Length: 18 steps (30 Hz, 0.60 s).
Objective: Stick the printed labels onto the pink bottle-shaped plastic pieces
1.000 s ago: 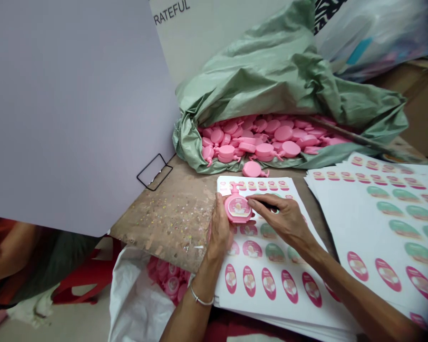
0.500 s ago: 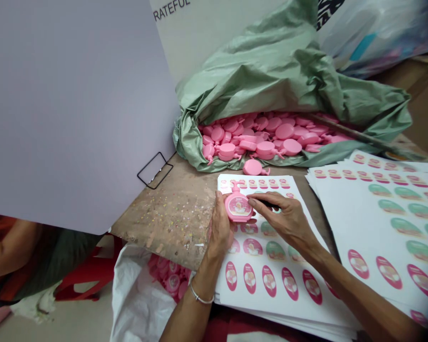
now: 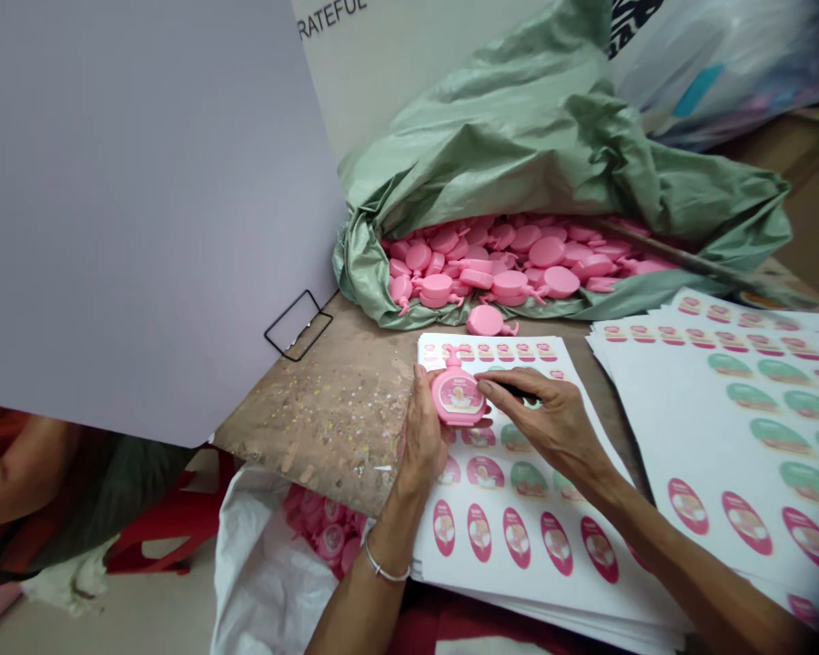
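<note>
1. My left hand (image 3: 423, 437) is closed around a labelled pink plastic bottle (image 3: 458, 398), held just above a sticker sheet (image 3: 498, 582);
2. my right hand (image 3: 552, 428) pinches a slim dark item (image 3: 514, 391), partly hidden, with its fingertips (image 3: 486, 387) just beside the bottle;
3. to the right lie more sticker sheets (image 3: 689, 473); farther off, loose pink bottles (image 3: 505, 264) are heaped in a green sack (image 3: 539, 155).

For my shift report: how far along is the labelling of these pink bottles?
Done: some labelled bottles lie in the white sack. In hand: the left hand holds a labelled pink bottle, with the right hand at it. Left: many plain bottles in the green sack, and stacked label sheets.
</note>
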Each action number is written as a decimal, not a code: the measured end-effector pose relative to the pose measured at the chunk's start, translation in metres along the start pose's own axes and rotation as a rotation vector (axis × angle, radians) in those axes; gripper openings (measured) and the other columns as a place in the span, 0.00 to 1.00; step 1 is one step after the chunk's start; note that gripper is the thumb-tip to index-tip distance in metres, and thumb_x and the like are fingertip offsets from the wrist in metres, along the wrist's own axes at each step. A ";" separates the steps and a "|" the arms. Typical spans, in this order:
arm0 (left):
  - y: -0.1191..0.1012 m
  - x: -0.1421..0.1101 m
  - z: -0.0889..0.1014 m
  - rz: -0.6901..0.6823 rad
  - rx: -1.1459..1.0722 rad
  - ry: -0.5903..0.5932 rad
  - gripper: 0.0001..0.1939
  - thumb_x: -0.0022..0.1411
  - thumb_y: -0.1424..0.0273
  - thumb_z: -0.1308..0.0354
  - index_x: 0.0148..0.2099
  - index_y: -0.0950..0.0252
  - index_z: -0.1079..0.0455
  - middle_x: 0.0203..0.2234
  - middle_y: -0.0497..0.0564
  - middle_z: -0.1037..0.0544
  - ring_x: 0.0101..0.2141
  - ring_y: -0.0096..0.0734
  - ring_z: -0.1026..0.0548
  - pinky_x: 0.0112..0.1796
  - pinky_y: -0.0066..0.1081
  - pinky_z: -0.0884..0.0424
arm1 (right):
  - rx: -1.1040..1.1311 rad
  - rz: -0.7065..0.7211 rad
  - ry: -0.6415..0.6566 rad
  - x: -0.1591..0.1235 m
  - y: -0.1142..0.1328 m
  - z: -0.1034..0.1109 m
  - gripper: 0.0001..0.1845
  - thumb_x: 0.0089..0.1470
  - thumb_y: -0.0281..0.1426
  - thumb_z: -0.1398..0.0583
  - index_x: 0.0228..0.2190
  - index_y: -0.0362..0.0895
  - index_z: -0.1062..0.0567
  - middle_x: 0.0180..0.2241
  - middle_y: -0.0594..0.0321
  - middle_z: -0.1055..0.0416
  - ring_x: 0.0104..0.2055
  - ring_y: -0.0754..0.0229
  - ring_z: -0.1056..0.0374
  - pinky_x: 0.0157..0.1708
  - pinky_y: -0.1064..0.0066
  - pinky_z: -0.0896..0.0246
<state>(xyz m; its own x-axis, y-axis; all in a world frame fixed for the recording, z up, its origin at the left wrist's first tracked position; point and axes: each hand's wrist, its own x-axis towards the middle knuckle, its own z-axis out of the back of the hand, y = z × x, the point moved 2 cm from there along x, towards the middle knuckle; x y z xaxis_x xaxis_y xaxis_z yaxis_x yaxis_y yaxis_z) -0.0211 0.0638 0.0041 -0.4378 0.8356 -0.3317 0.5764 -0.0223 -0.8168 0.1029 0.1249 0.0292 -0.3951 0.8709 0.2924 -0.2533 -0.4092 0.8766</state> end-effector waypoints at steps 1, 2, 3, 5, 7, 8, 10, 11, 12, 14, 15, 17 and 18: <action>0.000 0.000 0.000 0.002 -0.001 0.002 0.29 0.64 0.48 0.55 0.47 0.66 0.28 0.41 0.56 0.21 0.39 0.42 0.21 0.35 0.37 0.20 | -0.001 0.002 -0.001 0.000 0.000 0.000 0.10 0.51 0.40 0.37 0.33 0.49 0.19 0.34 0.61 0.21 0.36 0.55 0.27 0.36 0.63 0.30; 0.000 0.000 0.000 0.004 -0.003 0.005 0.29 0.64 0.48 0.55 0.47 0.66 0.28 0.41 0.56 0.21 0.39 0.42 0.21 0.35 0.37 0.20 | -0.003 0.006 -0.004 0.000 0.000 -0.001 0.10 0.51 0.40 0.37 0.33 0.49 0.19 0.34 0.61 0.21 0.36 0.55 0.27 0.36 0.63 0.30; -0.001 0.000 0.000 0.005 -0.007 0.012 0.29 0.64 0.47 0.56 0.47 0.66 0.28 0.41 0.57 0.21 0.40 0.42 0.21 0.35 0.37 0.20 | -0.007 0.009 -0.005 0.000 0.001 -0.001 0.10 0.51 0.40 0.37 0.33 0.49 0.19 0.34 0.61 0.21 0.36 0.55 0.27 0.36 0.63 0.31; -0.002 -0.001 -0.001 0.000 -0.017 0.032 0.30 0.64 0.47 0.56 0.47 0.67 0.28 0.41 0.57 0.21 0.40 0.43 0.21 0.35 0.38 0.21 | -0.016 0.018 -0.009 0.000 0.001 -0.002 0.09 0.52 0.40 0.37 0.33 0.50 0.20 0.34 0.62 0.21 0.36 0.55 0.27 0.37 0.62 0.31; -0.003 -0.002 -0.001 -0.006 -0.023 0.070 0.30 0.63 0.46 0.55 0.48 0.67 0.29 0.40 0.58 0.22 0.39 0.42 0.21 0.35 0.38 0.21 | -0.030 0.035 -0.011 0.000 0.000 -0.003 0.09 0.52 0.39 0.37 0.33 0.50 0.20 0.34 0.62 0.21 0.35 0.56 0.27 0.36 0.63 0.32; -0.003 -0.002 0.000 -0.016 -0.010 0.099 0.29 0.62 0.47 0.51 0.48 0.67 0.29 0.40 0.57 0.22 0.39 0.42 0.21 0.35 0.38 0.21 | -0.049 0.050 -0.014 0.000 0.000 -0.004 0.09 0.53 0.40 0.38 0.33 0.49 0.20 0.33 0.61 0.21 0.34 0.56 0.28 0.35 0.63 0.33; -0.003 -0.003 0.002 -0.065 0.059 0.143 0.26 0.57 0.51 0.41 0.48 0.67 0.30 0.39 0.55 0.23 0.36 0.38 0.22 0.35 0.35 0.21 | -0.144 0.109 -0.037 0.001 0.000 -0.002 0.12 0.54 0.41 0.39 0.36 0.48 0.21 0.32 0.60 0.22 0.32 0.56 0.29 0.36 0.62 0.35; -0.003 -0.003 0.004 -0.094 0.097 0.153 0.25 0.53 0.55 0.36 0.48 0.66 0.30 0.38 0.54 0.23 0.35 0.36 0.22 0.34 0.33 0.21 | -0.221 0.143 -0.056 0.002 0.000 -0.001 0.14 0.54 0.42 0.39 0.38 0.47 0.21 0.32 0.58 0.22 0.32 0.55 0.29 0.37 0.61 0.36; -0.002 -0.002 0.007 -0.117 0.127 0.155 0.26 0.51 0.59 0.33 0.48 0.66 0.31 0.38 0.53 0.24 0.34 0.34 0.23 0.33 0.32 0.21 | -0.310 0.173 -0.079 0.003 0.000 0.001 0.17 0.54 0.43 0.40 0.40 0.46 0.22 0.32 0.57 0.22 0.32 0.54 0.29 0.39 0.58 0.37; 0.000 -0.002 0.010 -0.123 0.143 0.159 0.28 0.50 0.62 0.32 0.51 0.65 0.34 0.40 0.53 0.26 0.34 0.34 0.23 0.32 0.33 0.21 | -0.467 0.185 -0.115 0.005 0.001 0.002 0.22 0.52 0.46 0.39 0.43 0.44 0.24 0.34 0.53 0.22 0.35 0.49 0.28 0.42 0.54 0.40; 0.000 -0.002 0.011 -0.111 0.141 0.168 0.28 0.51 0.62 0.33 0.52 0.64 0.35 0.40 0.54 0.26 0.34 0.34 0.23 0.32 0.34 0.21 | -0.494 0.159 -0.120 0.006 0.000 0.002 0.25 0.50 0.48 0.38 0.44 0.44 0.25 0.36 0.51 0.22 0.37 0.47 0.28 0.42 0.54 0.40; 0.000 -0.004 0.010 -0.093 0.166 0.194 0.28 0.51 0.62 0.33 0.52 0.63 0.35 0.40 0.54 0.25 0.34 0.36 0.23 0.32 0.36 0.21 | -0.414 0.081 -0.089 0.008 -0.003 -0.002 0.30 0.47 0.50 0.37 0.47 0.44 0.29 0.41 0.50 0.24 0.42 0.46 0.28 0.42 0.56 0.38; -0.002 -0.006 0.008 -0.090 0.193 0.209 0.27 0.51 0.62 0.33 0.51 0.63 0.35 0.39 0.54 0.25 0.34 0.36 0.23 0.33 0.35 0.21 | -0.334 0.045 -0.059 0.010 -0.006 -0.005 0.33 0.46 0.50 0.36 0.49 0.45 0.31 0.44 0.51 0.25 0.43 0.47 0.28 0.42 0.58 0.36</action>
<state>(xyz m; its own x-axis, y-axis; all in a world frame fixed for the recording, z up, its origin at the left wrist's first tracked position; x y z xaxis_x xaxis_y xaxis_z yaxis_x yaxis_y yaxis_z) -0.0253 0.0542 0.0036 -0.3180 0.9335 -0.1655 0.3913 -0.0297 -0.9198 0.0957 0.1345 0.0248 -0.3634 0.8601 0.3581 -0.5155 -0.5058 0.6917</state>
